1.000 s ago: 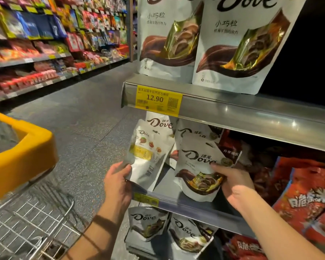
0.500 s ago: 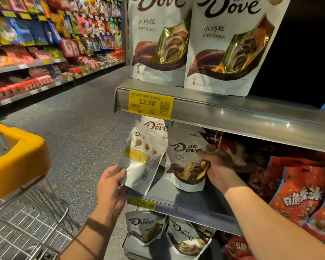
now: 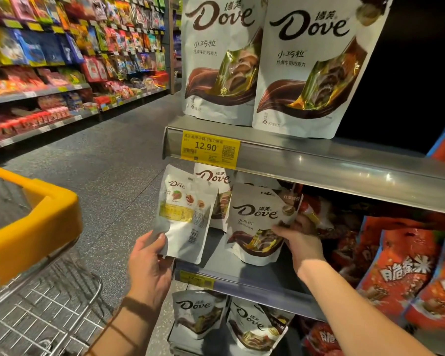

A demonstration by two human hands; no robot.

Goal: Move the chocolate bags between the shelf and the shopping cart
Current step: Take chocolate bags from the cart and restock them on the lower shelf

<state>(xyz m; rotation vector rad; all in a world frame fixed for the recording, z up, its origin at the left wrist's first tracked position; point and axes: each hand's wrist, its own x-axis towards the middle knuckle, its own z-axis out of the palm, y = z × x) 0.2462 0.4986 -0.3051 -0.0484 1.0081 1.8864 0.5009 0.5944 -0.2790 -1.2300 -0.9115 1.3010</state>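
Observation:
My left hand point(image 3: 150, 263) grips the lower corner of a white Dove bag point(image 3: 184, 217), back side showing, held upright in front of the middle shelf's left end. My right hand point(image 3: 299, 242) pinches the right edge of a second white Dove bag point(image 3: 254, 222) standing on the middle shelf point(image 3: 254, 274). More Dove bags stand behind them point(image 3: 215, 176). Two large Dove bags point(image 3: 311, 65) stand on the top shelf point(image 3: 332, 165). The shopping cart point(image 3: 36, 227), yellow-rimmed with a wire basket, is at lower left.
Orange-red snack bags point(image 3: 406, 276) fill the shelf to the right. Two more Dove bags point(image 3: 231, 322) sit on the lowest shelf. A yellow 12.90 price tag point(image 3: 210, 149) hangs on the top shelf edge. Grey aisle floor point(image 3: 108, 170) and stocked shelves point(image 3: 49, 73) lie to the left.
My right hand has shifted the front-facing Dove bag a little left and back on the middle shelf. My left hand keeps its bag in nearly the same place.

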